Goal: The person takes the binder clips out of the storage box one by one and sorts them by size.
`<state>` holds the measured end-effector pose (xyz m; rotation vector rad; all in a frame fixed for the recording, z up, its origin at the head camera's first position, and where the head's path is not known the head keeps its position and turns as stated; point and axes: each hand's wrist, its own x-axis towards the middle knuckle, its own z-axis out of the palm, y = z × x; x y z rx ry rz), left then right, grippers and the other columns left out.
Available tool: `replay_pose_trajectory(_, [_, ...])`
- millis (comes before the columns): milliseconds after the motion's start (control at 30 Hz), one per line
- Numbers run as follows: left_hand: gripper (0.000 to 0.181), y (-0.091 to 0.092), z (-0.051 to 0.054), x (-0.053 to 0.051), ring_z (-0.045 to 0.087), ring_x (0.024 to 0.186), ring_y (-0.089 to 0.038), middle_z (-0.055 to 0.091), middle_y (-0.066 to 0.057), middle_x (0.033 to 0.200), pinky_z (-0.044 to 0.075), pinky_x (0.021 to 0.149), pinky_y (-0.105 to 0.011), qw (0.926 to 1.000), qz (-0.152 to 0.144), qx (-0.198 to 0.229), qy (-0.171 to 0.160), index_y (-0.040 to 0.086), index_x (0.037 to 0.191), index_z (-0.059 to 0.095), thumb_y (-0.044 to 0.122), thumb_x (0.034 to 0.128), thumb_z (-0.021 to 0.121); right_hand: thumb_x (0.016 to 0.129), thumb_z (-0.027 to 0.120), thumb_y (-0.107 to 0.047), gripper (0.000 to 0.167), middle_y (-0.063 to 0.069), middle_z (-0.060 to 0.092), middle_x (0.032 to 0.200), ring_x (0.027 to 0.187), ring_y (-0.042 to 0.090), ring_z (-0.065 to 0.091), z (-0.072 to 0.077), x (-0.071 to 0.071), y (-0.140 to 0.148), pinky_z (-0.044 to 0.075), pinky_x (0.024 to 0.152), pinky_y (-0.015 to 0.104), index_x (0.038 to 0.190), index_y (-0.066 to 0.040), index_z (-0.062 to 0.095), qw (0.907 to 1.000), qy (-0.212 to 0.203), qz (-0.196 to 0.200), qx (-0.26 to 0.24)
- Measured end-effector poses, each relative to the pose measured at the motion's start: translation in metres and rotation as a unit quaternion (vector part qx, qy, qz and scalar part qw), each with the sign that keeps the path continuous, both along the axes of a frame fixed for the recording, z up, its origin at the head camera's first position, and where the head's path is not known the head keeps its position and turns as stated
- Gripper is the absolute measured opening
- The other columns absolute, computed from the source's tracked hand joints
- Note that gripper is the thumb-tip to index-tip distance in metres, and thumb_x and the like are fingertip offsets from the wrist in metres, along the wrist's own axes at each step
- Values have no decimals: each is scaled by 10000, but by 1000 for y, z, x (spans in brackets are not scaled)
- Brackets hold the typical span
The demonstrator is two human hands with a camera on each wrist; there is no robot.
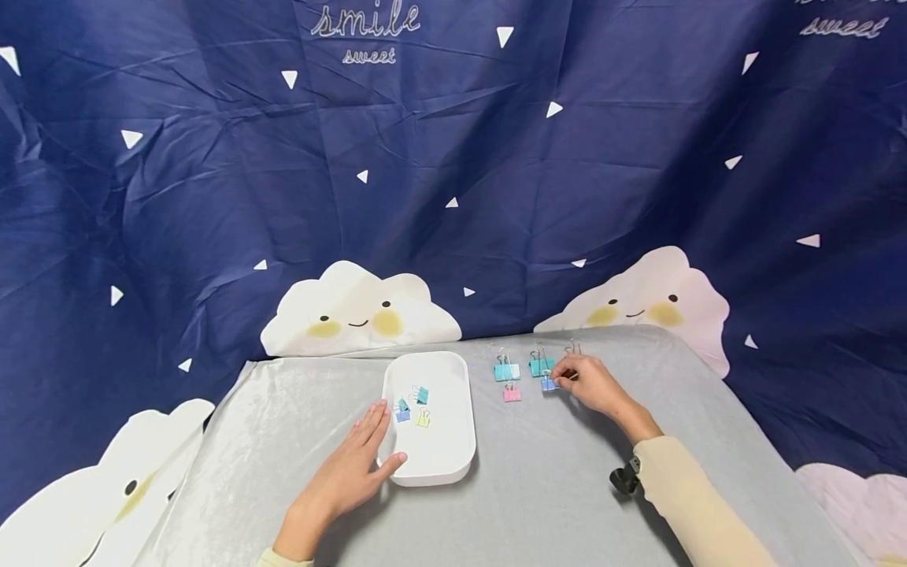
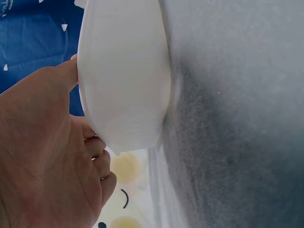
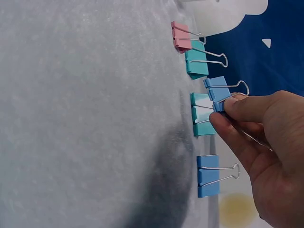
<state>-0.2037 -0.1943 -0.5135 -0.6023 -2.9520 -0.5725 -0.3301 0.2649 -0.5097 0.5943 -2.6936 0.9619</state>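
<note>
My left hand [image 1: 350, 466] rests along the left rim of a white tray [image 1: 442, 453], fingers extended and thumb over the near left corner. In the left wrist view, that hand [image 2: 52, 142] touches the tray's rim and outer wall. Between thumb and fingers, my right hand [image 1: 598, 386] pinches a blue binder clip [image 3: 217, 92], which is raised off the cloth. Near it stand a pink binder clip [image 1: 512, 393], a teal binder clip [image 1: 505, 372], another teal binder clip [image 1: 540, 367] and a blue binder clip [image 3: 208, 175], mostly hidden by my hand in the head view.
Inside the tray lie several small clips, among them a yellow one [image 1: 423, 418], a teal one [image 1: 421, 395] and a blue one [image 1: 402, 415]. Grey cloth [image 1: 538, 504] covers the table. A dark blue curtain [image 1: 453, 142] with clouds hangs behind.
</note>
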Motion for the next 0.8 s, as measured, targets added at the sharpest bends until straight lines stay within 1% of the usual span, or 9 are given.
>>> replay_pose_trajectory(167, [860,0,0,0,247,1644,-345,243,-132,1772,251,1342,-535,10000,-22,14,31,-4,1654,327,584,1065,543,914,790,25,69,77,767,929,857,171,707,-8,-3,0,626,782,315,921,-44,791,9999,-144,-62,12])
replay_pose_trajectory(367, [866,0,0,0,251,1641,-355,245,-142,1770,246,1340,-529,10000,-11,35,30,-10,1654,323,576,1060,556,920,766,28,82,74,777,925,860,170,694,-15,-7,-1,595,774,326,897,-48,782,9992,-277,-133,252])
replay_pose_trajectory(400, [866,0,0,0,251,1641,-353,244,-141,1771,246,1340,-528,10000,-8,32,30,-8,1655,322,578,1061,554,923,761,25,87,69,775,923,855,165,687,-16,-8,-1,588,770,322,891,-53,782,9990,-300,-168,285])
replay_pose_trajectory(500, [869,0,0,-1,246,1644,-345,236,-130,1774,244,1341,-524,10000,-6,15,10,1,1660,314,590,1063,542,940,767,-21,52,66,772,930,846,149,667,-19,-8,-1,572,768,308,888,-25,767,9984,-408,-230,314])
replay_pose_trajectory(667, [872,0,0,0,240,1646,-341,237,-126,1775,249,1341,-525,10000,-11,11,0,3,1659,320,599,1062,538,960,757,-38,68,70,762,916,797,125,647,-21,-7,1,563,716,275,908,4,754,9974,-625,-250,253])
replay_pose_trajectory(800, [865,-1,0,1,255,1641,-348,256,-132,1770,273,1335,-541,10000,-16,37,56,0,1652,340,588,1056,560,973,743,-37,70,64,758,904,759,98,637,-22,-7,3,553,695,251,912,-5,758,9970,-681,-271,238])
